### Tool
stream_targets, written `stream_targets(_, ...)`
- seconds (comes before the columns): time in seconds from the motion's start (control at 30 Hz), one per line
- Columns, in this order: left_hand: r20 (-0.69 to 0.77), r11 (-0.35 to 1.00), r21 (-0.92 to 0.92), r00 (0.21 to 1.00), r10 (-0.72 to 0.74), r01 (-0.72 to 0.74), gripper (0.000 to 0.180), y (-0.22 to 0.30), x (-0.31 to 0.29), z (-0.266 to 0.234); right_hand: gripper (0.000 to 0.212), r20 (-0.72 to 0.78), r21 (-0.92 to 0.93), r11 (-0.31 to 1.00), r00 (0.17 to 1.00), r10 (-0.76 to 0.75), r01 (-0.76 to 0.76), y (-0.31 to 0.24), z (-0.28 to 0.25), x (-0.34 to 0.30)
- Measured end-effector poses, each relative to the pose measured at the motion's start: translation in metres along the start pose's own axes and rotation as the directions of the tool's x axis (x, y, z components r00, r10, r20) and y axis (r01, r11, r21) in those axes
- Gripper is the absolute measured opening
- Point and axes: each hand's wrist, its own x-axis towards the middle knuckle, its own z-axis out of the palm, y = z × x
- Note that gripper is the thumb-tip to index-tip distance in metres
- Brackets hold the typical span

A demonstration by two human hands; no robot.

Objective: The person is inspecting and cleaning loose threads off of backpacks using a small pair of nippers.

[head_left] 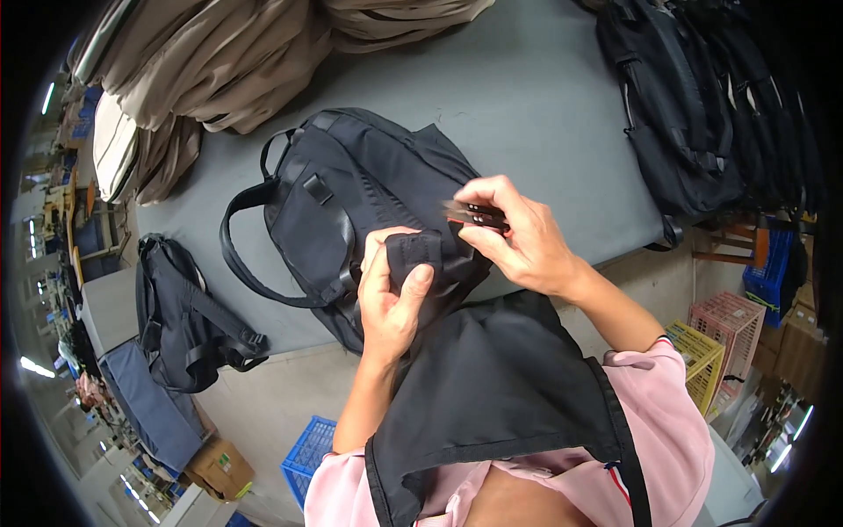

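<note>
A black backpack [386, 167] lies on the grey table in front of me, its carrying straps toward the left. Between the thumb and fingers of my left hand [392, 303] is a folded end of black strap webbing [413, 253], with stitching showing on it. My right hand [518, 233] grips a small pair of thread snips [479, 216], dark with a bit of red, whose blades point left over the backpack. The snips' tips are slightly blurred and apart from the webbing.
Beige-brown bags [219, 61] are heaped at the far left of the table [527, 97]. Several black backpacks [676, 114] stand along the right end. Another black backpack [180, 316] hangs at the left edge. Below are a blue crate [307, 452] and yellow crate [698, 351].
</note>
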Motion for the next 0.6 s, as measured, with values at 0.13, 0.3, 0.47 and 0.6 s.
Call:
stream_targets(0.13, 0.022, 0.999, 0.024, 0.999, 0.026, -0.027, 0.038, 0.001, 0.003, -0.001, 0.019, 0.085, -0.259, 0.938, 0.973, -0.217, 0.232, -0.009, -0.01, 0.005)
stream_targets(0.3, 0.031, 0.997, 0.069, 0.999, 0.012, -0.014, 0.036, 0.003, 0.002, 0.001, 0.018, 0.163, -0.407, 0.823, 0.918, -0.361, 0.396, -0.011, -0.015, 0.012)
stream_targets(0.47, 0.033, 0.999, 0.044, 0.999, 0.011, -0.012, 0.035, 0.001, 0.002, 0.003, 0.019, 0.167, -0.403, 0.812, 0.906, -0.389, 0.423, -0.006, -0.012, 0.011)
stream_targets(0.6, 0.03, 1.0, 0.023, 0.999, -0.014, 0.013, 0.035, 0.001, 0.002, 0.004, 0.02, 0.087, -0.256, 0.918, 0.953, -0.29, 0.303, -0.002, -0.009, 0.005)
